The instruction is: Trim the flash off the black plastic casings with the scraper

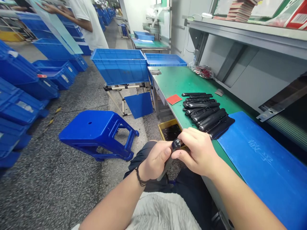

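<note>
A dark elongated part with a glossy black rounded end (176, 144) is held above my lap, beside the table edge. My left hand (158, 158) wraps round its body, a black cord on the wrist. The fingers of my right hand (195, 150) are closed at the rounded end; what lies between them, if anything, is hidden. Several similar black parts (203, 110) lie in a row on the green table (175, 76), beyond my right hand. A red square pad (174, 99) lies to the left of that row.
A blue sheet (266, 159) covers the table's right side. Below the edge sits a yellow bin (165, 127). A blue stool (96, 131) stands left; blue crates (121, 65) are beyond. A shelf (247, 32) overhangs the table. Another person (88, 25) stands at the upper left.
</note>
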A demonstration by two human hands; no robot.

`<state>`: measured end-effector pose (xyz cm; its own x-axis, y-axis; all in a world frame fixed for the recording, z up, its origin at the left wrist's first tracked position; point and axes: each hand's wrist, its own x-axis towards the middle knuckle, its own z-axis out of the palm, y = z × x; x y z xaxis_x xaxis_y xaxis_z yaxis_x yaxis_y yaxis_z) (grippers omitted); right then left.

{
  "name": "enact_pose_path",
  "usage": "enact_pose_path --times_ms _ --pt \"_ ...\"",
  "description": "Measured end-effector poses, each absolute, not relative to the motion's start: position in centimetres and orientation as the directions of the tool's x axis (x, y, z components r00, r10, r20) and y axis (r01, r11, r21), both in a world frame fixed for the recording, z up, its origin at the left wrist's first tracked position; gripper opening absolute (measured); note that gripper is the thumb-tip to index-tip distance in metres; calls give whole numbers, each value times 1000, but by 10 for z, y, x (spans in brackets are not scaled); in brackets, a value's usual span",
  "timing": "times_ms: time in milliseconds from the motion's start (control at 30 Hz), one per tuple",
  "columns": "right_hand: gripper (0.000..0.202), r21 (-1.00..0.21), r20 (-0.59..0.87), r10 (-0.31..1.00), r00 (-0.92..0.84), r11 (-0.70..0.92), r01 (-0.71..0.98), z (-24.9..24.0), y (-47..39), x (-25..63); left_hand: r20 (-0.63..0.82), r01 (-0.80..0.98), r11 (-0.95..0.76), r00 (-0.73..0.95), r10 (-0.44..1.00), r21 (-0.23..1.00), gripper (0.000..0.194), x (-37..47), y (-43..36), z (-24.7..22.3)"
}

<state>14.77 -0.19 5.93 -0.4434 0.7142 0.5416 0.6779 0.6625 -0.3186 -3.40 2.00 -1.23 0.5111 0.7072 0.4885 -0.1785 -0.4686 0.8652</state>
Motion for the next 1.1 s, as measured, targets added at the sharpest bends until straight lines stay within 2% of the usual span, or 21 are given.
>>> enact_pose_path --times_ms 167,333,533,633,733,933,1100 --pt "61 -218 568 684 -458 662 717 60 -2 148 505 -186 -481 495 707 857 55 -33 20 -14" --pt "63 -54 668 605 -434 621 782 57 -3 146 496 -203 -454 425 757 868 56 -26 14 -14" --pt "62 58 764 522 -380 531 846 47 -2 143 407 -265 -322 398 822 909 51 -18 10 -16" --pt "60 79 787 493 -372 516 853 45 -2 142 405 -285 -311 384 830 907 52 -16 9 -16" --pt "60 75 774 507 -380 522 850 44 -2 141 340 -294 -240 361 868 925 54 -16 6 -17" --pt "65 32 684 580 -442 582 812 40 1 141 179 -228 -121 252 951 966 63 -19 6 -12" --pt "67 57 607 616 -502 597 800 34 0 136 80 -219 -53 121 989 974 63 -19 18 -1"
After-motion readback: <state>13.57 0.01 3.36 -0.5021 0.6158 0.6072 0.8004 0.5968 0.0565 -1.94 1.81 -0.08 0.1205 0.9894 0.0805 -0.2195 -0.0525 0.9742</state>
